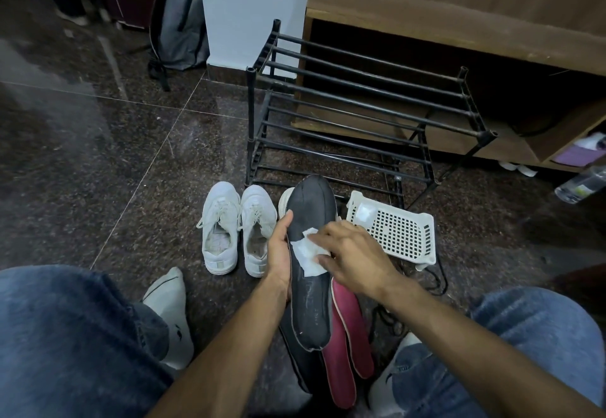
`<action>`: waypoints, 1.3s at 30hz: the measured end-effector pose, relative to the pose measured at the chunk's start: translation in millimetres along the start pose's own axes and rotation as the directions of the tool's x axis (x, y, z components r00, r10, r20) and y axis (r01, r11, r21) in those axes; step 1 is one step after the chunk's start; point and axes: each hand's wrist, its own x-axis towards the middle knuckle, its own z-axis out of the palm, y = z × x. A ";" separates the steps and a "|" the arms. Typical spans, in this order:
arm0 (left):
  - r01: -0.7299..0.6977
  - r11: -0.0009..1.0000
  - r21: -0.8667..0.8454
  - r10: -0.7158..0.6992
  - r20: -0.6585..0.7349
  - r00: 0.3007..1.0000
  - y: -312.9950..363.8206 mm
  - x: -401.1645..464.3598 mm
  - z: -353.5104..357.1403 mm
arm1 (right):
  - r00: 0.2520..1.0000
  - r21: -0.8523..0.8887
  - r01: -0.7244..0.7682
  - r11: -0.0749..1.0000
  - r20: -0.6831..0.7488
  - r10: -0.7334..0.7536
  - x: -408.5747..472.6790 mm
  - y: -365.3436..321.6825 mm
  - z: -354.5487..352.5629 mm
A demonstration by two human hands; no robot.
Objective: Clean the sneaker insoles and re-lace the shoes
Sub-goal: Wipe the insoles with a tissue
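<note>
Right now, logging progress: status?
Left hand grips black insole. Right hand presses white wipe on it. Nothing in the way.

Black insole [311, 299], white wipe [308, 255], white sneakers [237, 227], pink insoles [347, 335], white basket [398, 232], black rack [360, 116].

Dim indoor light, cool cast. Polished dark granite floor [98, 162] carries a pale hazy sheen across the left of the frame. White pillar [252, 8] at top centre is the brightest patch. Deep shadow under the wooden cabinet [459, 1] at upper right. Wide-angle bending at the edges; corners soft. Water bottle [582, 185] at right edge smeared. Centre reasonably sharp.
</note>
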 end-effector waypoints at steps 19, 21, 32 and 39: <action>-0.022 1.000 0.004 0.022 -0.014 1.000 11.4 6.2 -3.3 | 0.964 0.126 -0.230 0.965 -0.105 0.244 19.7 -28.3 13.4; 0.011 1.000 0.016 -0.011 0.058 0.998 11.0 4.9 -3.8 | 0.924 0.187 -0.330 0.925 -0.136 0.357 24.5 -23.0 12.7; 0.147 0.989 0.002 -0.147 0.103 0.984 -1.5 1.8 -5.4 | 0.947 0.269 -0.309 0.912 -0.007 0.323 21.7 -10.4 6.8; 0.108 0.988 -0.114 -0.098 0.087 0.991 -1.8 10.9 -13.4 | 0.992 0.204 -0.125 0.971 0.002 0.127 -0.1 -34.0 6.6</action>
